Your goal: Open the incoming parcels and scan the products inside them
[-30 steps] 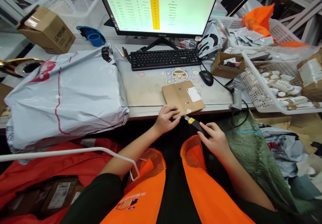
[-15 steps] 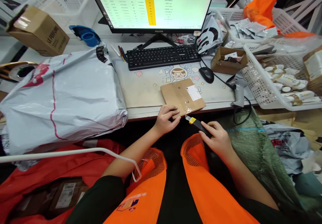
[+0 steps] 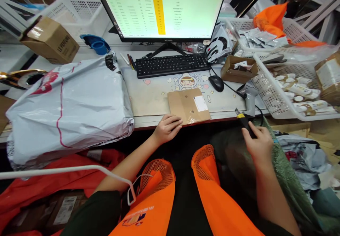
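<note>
A flat brown cardboard parcel [image 3: 189,105] with a white label lies at the desk's front edge. My left hand [image 3: 166,128] rests on its near left corner, fingers curled over the edge. My right hand [image 3: 258,143] is off to the right, below the desk edge, closed round a black utility knife [image 3: 244,122] with a yellow slider, blade end pointing up toward the desk. The knife is well clear of the parcel.
A big grey poly mailer [image 3: 69,103] fills the desk's left. Keyboard [image 3: 171,64], mouse [image 3: 216,83] and monitor [image 3: 164,9] stand behind the parcel. A barcode scanner [image 3: 249,95], a small open box [image 3: 239,69] and white baskets [image 3: 292,87] of small goods sit right.
My right hand has swung the knife away from the parcel's front corner to the right, near the scanner. My left hand stays on the parcel, which has turned slightly.
</note>
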The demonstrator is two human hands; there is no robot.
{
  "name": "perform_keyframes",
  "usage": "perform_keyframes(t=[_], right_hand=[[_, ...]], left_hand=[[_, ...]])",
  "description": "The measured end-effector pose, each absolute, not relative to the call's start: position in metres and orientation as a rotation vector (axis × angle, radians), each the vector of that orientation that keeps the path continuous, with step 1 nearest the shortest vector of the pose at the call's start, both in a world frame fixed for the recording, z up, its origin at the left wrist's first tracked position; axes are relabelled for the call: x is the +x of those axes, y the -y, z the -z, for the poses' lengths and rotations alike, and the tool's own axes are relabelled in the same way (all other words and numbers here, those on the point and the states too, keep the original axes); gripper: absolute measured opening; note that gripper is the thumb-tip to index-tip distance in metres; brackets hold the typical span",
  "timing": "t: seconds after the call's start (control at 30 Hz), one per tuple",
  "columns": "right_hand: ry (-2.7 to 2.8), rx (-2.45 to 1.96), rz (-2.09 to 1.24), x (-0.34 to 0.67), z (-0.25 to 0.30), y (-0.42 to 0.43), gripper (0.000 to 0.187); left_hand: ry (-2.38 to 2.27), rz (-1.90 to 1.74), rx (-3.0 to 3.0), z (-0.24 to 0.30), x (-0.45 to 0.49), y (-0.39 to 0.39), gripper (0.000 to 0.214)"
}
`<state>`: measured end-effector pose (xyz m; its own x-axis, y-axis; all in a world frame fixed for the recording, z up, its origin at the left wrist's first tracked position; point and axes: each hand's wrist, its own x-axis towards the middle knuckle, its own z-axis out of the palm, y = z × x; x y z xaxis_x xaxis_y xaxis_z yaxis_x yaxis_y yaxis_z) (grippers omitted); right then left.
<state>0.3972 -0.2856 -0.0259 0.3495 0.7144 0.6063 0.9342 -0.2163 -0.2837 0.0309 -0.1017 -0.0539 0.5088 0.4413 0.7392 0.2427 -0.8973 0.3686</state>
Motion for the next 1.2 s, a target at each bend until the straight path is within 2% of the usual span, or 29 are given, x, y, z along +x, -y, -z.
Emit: perform_keyframes(t=[0.1,0.23,0.37,0.5,0.6,0.73,0.8,0.87,0.9,1.0,1.1,1.2], right_hand=[[1.413,-1.920,0.314,0.389,0.030,0.295,0.040],[1.330,-1.850,0.219,0.367,0.041,0.279,0.044],[1.295,-1.734,0.084,0.353,0.043,0.231,0.048],[1.286,-1.638,0.005,0.346,0.037,0.201,0.048],[1.304,-1.614,-0.046,0.345,0.036,0.202,0.045],[1.444,-1.547,-0.120,0.339,0.038,0.207,0.039],[1.535,-1.515,-0.158,0.332,0.036,0.203,0.037],[1.599,-1.507,-0.179,0.326,0.034,0.196,0.037],[1.615,-1.513,-0.175,0.325,0.033,0.192,0.038],[1.590,-1.551,-0.092,0.326,0.029,0.181,0.040],[1.589,-1.537,-0.058,0.329,0.026,0.180,0.039],[1.674,-1.489,-0.136,0.324,0.026,0.191,0.037]], left_hand=[[-0.793,-1.308,2.468,0.057,0.012,0.099,0.023],[-1.385,-1.570,2.288,0.051,0.027,0.115,0.033],[-1.273,-1.217,2.512,0.038,0.088,0.136,0.060],[-1.110,-1.132,2.651,0.036,0.087,0.127,0.032],[-0.877,-1.111,2.715,0.041,0.026,0.113,0.030],[-1.243,-1.417,2.526,0.038,-0.031,0.109,0.035],[-1.429,-1.517,2.438,0.033,-0.019,0.113,0.030],[-1.481,-1.407,2.477,0.029,0.017,0.116,0.022],[-1.476,-1.311,2.510,0.028,0.039,0.116,0.028],[-1.546,-1.131,2.502,0.029,0.097,0.110,0.064],[-1.613,-1.002,2.516,0.033,0.106,0.101,0.062],[-1.410,-0.864,2.664,0.030,0.063,0.102,0.060]])
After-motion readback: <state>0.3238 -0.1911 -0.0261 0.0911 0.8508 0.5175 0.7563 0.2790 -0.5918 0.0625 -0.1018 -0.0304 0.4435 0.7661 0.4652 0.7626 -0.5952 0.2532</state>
